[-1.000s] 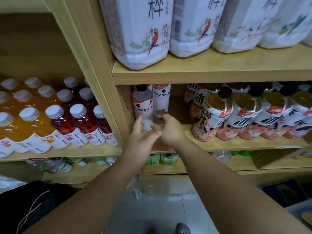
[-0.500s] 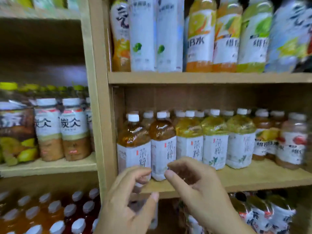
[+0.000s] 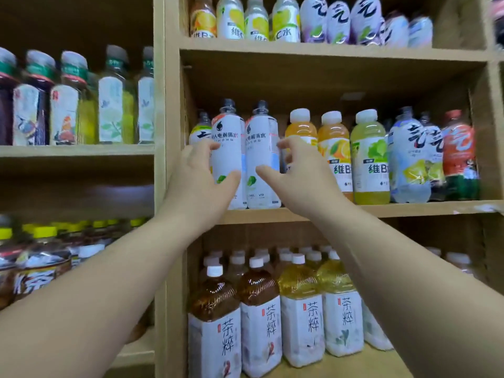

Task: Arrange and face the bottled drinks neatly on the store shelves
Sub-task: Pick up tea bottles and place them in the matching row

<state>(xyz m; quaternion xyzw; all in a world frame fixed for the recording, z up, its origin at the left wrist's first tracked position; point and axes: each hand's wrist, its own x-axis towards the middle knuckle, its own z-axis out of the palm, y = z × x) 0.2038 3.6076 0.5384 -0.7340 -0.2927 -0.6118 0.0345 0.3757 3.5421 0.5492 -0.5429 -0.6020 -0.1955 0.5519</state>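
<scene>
1. The left hand (image 3: 200, 173) covered much of the left white bottle (image 3: 227, 148). A shorter bottle (image 3: 201, 129) behind its fingers showed only cap and shoulder.
2. The right hand (image 3: 302, 170) hid the label of the first orange bottle (image 3: 301, 128), and the second orange bottle (image 3: 334, 148) was partly covered too.
3. The top-row bottles (image 3: 286, 20) were cut off at the caps, and the side-bay bottles (image 3: 109, 105) were too blurred to read.
4. Both white bottles stood upright, touching, at the left end of the middle shelf (image 3: 409, 209), close to its front edge.
5. Each hand was wrapped round its own bottle, fingers on the outer side and thumb across the front – the left on the left white bottle, the right on the right white bottle (image 3: 263, 151).
6. The white labels read "电解质水", with a small green leaf low down.
7. The yellow-green bottle (image 3: 369, 159) read "维B水". Beside it, the clear bottles (image 3: 407, 159) and the red bottle (image 3: 458, 154) carried a large brushed character.
8. Below, the tea bottles (image 3: 215, 323) – brown and yellow – read "茶粹".
</scene>
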